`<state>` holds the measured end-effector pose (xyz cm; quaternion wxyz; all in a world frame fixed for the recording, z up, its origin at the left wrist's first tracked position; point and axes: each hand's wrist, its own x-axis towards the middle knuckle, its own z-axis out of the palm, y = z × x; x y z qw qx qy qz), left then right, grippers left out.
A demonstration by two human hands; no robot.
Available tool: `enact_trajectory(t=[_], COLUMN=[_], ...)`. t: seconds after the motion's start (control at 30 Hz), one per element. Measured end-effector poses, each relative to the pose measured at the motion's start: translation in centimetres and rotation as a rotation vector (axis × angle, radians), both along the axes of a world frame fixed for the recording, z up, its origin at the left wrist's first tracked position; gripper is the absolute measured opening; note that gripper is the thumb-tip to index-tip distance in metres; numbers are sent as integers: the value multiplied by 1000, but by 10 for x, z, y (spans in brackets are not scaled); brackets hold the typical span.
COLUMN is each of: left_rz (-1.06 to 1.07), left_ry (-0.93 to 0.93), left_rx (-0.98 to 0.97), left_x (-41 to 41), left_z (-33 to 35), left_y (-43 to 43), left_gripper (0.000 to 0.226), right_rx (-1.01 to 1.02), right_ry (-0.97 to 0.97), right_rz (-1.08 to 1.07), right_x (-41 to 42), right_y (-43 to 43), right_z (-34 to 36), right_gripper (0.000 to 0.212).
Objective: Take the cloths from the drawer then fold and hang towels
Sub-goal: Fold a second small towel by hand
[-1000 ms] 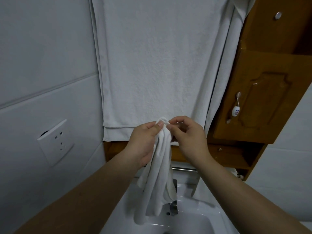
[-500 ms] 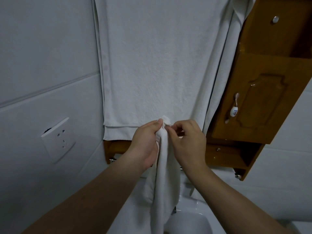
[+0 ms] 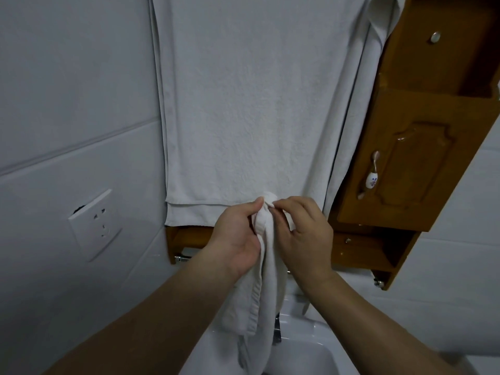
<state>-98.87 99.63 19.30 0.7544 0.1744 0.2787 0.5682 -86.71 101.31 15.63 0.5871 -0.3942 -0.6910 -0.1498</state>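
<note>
Small white cloth, bunched into a long limp rope, hangs above the sink. Left hand and right hand both pinch its top end, fingers curled round it. Large white towel hangs flat behind.

One head-worn view, close up, facing the wall, hanging towel filling the frame's upper centre.

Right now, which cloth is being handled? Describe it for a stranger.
Find the large white towel hanging flat beside the wooden cabinet. At its lower hem, the left hand and right hand pinch a small cloth. It alone hangs bunched and narrow.
</note>
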Motion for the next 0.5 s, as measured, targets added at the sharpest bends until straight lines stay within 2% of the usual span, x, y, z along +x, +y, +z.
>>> enact_trajectory(t=[0.13,0.27,0.4,0.5], left_rz=[11,16,27,20], left_ry=[173,373,508,556], left_rx=[40,107,248,282], left_x=[-5,-6,-12,-16], left_z=[-4,-11,-14,-14], left_y=[3,3,-2,-2], left_gripper=[25,22,24,27], right_rx=[-74,-409,-652,-800], right_ry=[-36,-115,73,237], right_rz=[117,185,202,325], right_x=[0,-2,7,12], right_y=[-7,-11,-3,1], right_z=[13,29,38,41], right_gripper=[10,2,8,6])
